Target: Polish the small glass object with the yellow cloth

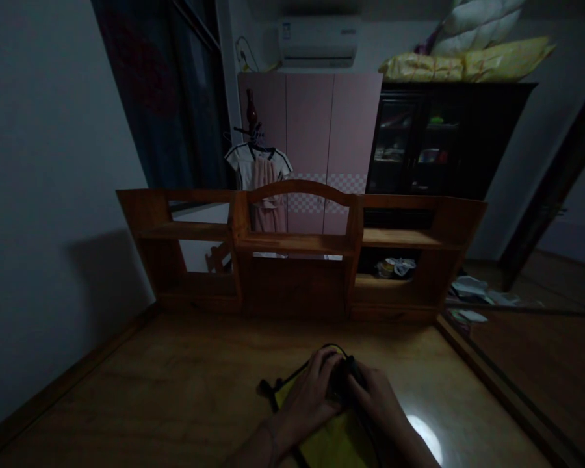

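A flat yellow item with black edging (344, 442), like a fabric pouch, lies on the wooden surface beneath both hands. My left hand (314, 383) rests over its upper part, fingers curled against a dark object (338, 380) whose kind I cannot make out. From the other side my right hand (373, 393) closes on the black upper end of that dark object, thumb and fingers bent inward. Shadow hides the fingertips of both hands. A black strap end sticks out at the left corner of the yellow item.
Beyond the wooden surface (175, 377) stands a wooden shelf headboard (297, 286). A raised wooden rail (497, 377) runs along the right edge, and a white wall (53, 227) borders the left. A bright round light reflection shows beside my right forearm. Pink cabinets (309, 123) stand behind.
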Motion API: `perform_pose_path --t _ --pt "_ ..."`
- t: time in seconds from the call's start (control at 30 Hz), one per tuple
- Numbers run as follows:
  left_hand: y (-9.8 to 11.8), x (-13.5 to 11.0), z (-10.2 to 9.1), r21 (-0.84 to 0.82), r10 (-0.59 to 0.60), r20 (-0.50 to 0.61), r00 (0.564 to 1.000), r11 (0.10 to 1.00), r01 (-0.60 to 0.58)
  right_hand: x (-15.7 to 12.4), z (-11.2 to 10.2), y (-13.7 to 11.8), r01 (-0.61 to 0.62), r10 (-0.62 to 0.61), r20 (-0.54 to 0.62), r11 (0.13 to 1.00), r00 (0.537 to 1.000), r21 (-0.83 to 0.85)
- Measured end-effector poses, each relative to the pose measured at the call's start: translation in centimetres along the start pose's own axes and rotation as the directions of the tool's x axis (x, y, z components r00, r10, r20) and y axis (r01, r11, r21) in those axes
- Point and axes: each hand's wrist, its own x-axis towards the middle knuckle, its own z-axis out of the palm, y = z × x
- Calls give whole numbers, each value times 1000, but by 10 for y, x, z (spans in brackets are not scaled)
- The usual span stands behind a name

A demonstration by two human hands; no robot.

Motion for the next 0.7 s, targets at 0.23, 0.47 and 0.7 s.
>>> perform_pose_path --t 0.23,0.47,0.7 --pt "-2 -3 -1 36 -1 7 1000 999 1 -3 -7 -11 -4 7 43 998 999 -60" --pt "-2 -4 -2 148 116 108 987 980 -131 -5 -8 -14 37 -32 114 999 993 -39" --pt "0 -3 1 147 227 193 955 955 -257 -6 -1 -2 69 -77 106 994 991 80"
